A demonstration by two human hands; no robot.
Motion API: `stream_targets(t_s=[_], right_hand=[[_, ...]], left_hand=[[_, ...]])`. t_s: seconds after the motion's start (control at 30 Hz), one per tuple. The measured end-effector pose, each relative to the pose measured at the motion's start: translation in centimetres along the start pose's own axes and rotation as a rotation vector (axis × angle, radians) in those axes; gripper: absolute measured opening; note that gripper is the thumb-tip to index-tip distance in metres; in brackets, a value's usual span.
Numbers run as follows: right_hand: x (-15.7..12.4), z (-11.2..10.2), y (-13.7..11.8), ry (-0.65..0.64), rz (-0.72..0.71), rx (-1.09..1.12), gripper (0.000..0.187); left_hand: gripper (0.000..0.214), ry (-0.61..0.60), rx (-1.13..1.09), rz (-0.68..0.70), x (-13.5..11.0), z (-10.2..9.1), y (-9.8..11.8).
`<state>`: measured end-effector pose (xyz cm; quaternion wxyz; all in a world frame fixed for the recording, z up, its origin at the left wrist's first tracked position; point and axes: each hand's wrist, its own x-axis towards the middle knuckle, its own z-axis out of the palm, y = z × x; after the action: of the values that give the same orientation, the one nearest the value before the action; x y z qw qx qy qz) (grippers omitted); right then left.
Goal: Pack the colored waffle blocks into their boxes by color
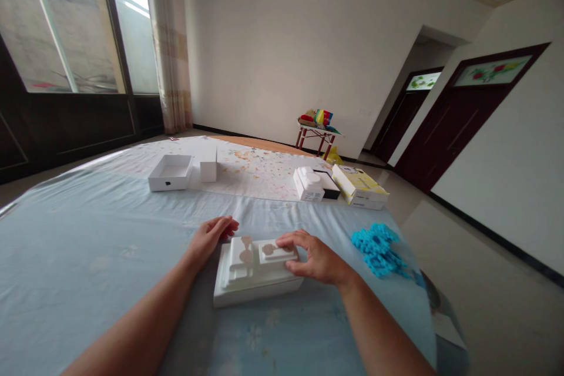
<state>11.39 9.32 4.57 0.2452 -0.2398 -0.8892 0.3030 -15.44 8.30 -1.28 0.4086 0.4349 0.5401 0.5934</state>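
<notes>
A white moulded tray [258, 255] with raised blocks and brown patches on top lies in or on a white box [264, 294] on the bed-like, cloth-covered surface in front of me. My right hand [312, 255] grips the tray's right raised block, thumb on the near side and fingers over the far side. By the far left corner of the tray is my left hand [212, 238], its fingers loosely bent and holding nothing. Whether its fingertips touch the tray, I cannot tell.
Farther off stand an open white box [171, 181], an upright white box [208, 164], a white moulded piece [309, 183], a black-lined box [329, 184] and a yellow-and-white box [359, 185]. A blue knitted-looking bundle [378, 248] lies at right, near the cloth's edge.
</notes>
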Motion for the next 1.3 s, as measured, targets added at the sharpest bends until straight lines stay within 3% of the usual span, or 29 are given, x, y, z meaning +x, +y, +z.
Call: stream_targets(t_s=[0.23, 0.33, 0.43, 0.57, 0.87, 1.03, 1.3], right_hand=[[0.0, 0.0, -0.2, 0.002, 0.012, -0.047, 0.04], [0.0, 0.1, -0.3, 0.009, 0.028, -0.1, 0.042], [0.1, 0.4, -0.2, 0.028, 0.024, -0.141, 0.044], [0.1, 0.8, 0.1, 0.043, 0.03, -0.141, 0.051], [0.0, 0.7, 0.6, 0.093, -0.002, -0.096, 0.068], [0.0, 0.9, 1.3, 0.002, 0.035, -0.048, 0.062], [0.0, 0.9, 1.5, -0.028, 0.032, -0.008, 0.062]], left_hand=[[0.037, -0.191, 0.201, -0.005, -1.7, -0.7, 7.2], [0.043, -0.336, 0.34, -0.036, -2.7, -1.1, 9.0], [0.062, -0.428, 0.428, -0.065, -3.3, -1.7, 8.3], [0.079, -0.435, 0.429, -0.05, -4.2, -2.4, 6.2], [0.072, -0.425, 0.458, 0.05, -5.3, -3.0, 4.3], [0.068, -0.419, 0.442, 0.092, -5.3, -3.1, 3.3], [0.075, -0.349, 0.531, 0.1, -5.1, -3.9, 0.9]])
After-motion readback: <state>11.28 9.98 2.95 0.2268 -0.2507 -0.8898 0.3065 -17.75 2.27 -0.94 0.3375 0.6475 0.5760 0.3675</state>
